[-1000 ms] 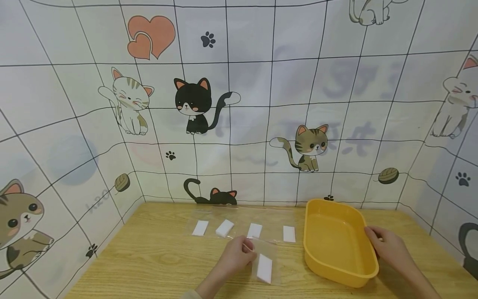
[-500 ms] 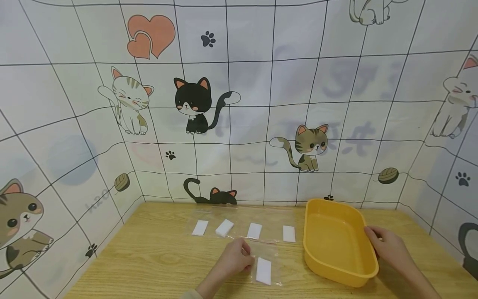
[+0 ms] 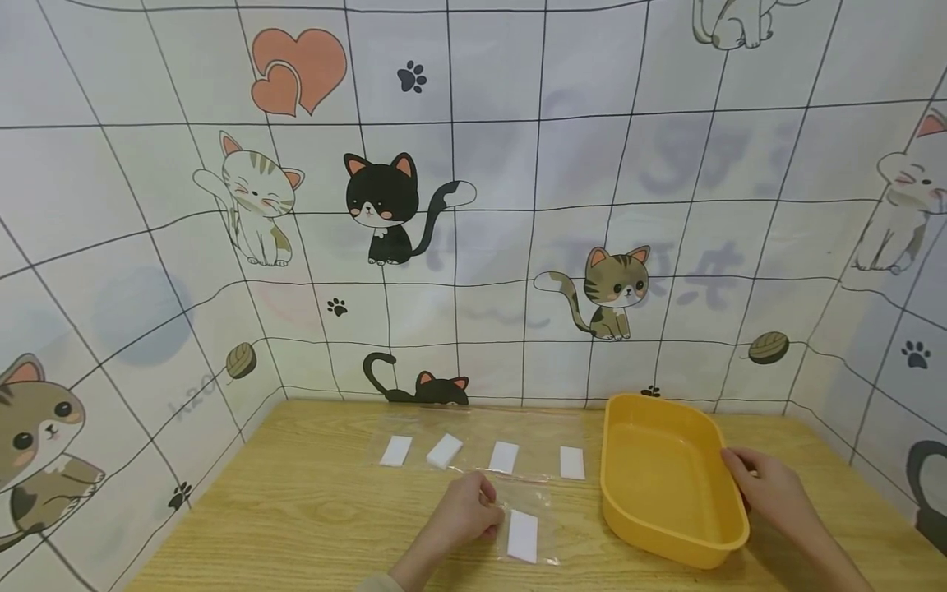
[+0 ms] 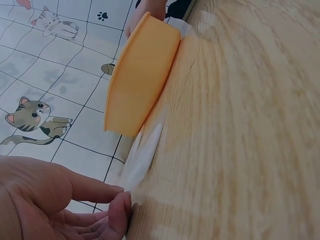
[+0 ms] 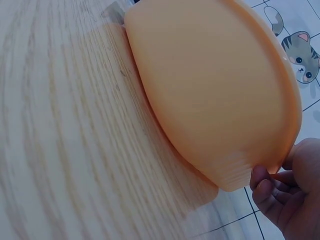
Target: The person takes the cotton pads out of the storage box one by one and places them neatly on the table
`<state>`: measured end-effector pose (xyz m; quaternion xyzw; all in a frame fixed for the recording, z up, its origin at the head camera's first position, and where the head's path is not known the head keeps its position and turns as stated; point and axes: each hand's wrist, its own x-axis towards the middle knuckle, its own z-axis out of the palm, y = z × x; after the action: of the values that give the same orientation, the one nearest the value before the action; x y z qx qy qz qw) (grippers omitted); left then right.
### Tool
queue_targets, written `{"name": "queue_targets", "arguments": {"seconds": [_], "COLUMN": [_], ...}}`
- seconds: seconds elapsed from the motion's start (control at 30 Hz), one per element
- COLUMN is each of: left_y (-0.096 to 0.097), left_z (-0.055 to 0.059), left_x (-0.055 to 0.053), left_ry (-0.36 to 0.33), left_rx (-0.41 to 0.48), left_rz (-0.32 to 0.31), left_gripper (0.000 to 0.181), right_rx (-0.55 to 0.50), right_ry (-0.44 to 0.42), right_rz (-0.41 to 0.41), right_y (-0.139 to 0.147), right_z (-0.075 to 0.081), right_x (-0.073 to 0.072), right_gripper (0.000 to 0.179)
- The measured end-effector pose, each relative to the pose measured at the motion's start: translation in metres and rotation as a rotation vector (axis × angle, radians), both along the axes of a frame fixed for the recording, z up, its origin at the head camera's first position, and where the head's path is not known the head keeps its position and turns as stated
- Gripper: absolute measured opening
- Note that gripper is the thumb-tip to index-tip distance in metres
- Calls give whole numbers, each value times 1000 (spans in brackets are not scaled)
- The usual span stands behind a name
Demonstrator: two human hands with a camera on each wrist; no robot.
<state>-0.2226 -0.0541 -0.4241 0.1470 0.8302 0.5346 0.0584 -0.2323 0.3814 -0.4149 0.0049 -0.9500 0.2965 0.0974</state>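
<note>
My left hand [image 3: 468, 510] pinches the left edge of a small clear plastic bag [image 3: 544, 543] between thumb and forefinger, also in the left wrist view. The bag lies flat on the table with a white rectangular block [image 3: 522, 536] inside. My right hand [image 3: 769, 487] grips the right rim of a yellow plastic tray [image 3: 669, 543], thumb on one side of the wall and fingers on the other. In the right wrist view the fingers [image 5: 262, 185] curl against the tray's outer wall. Nothing lies inside the tray.
Behind my left hand, several clear bags with white blocks [image 3: 445, 452] lie in a row across the table's back. The wooden table [image 3: 311, 510] meets a cat-patterned cloth backdrop [image 3: 488, 247] at the back and sides.
My left hand has lowered the bag, which was tilted up, so that it lies flat on the table. The right hand and the tray have stayed in place.
</note>
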Motion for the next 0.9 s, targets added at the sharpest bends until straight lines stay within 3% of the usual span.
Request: {"name": "queue_targets", "arguments": {"seconds": [0.67, 0.9], "left_y": [-4, -5], "left_z": [6, 11], "left_x": [0, 2], "left_ry": [-41, -25], "left_rx": [-3, -36], "left_rz": [4, 16], "left_gripper": [20, 23], "right_rx": [-62, -61], "right_ry": [-41, -36], "right_rz": [-32, -54], "right_y": [-3, -6], "right_z": [2, 4], "right_x": [-1, 0], "right_gripper": [60, 59]}}
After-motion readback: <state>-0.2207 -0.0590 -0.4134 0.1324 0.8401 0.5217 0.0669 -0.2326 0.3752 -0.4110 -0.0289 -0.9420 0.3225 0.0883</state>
